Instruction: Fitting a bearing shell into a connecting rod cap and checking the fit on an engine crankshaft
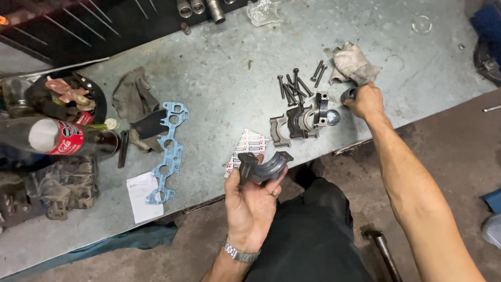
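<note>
The left hand is curled around a dark curved bearing cap, held just in front of the worktop edge. The right hand is closed on a small dark cylindrical part, just beside the grey rag and right of the other caps.

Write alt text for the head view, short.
Seen from above, a person's left hand holds a curved grey bearing cap over a metal workbench, while the right hand grips a small dark part beside a dirty rag. More caps, loose bolts and a blue gasket lie on the bench.
</note>
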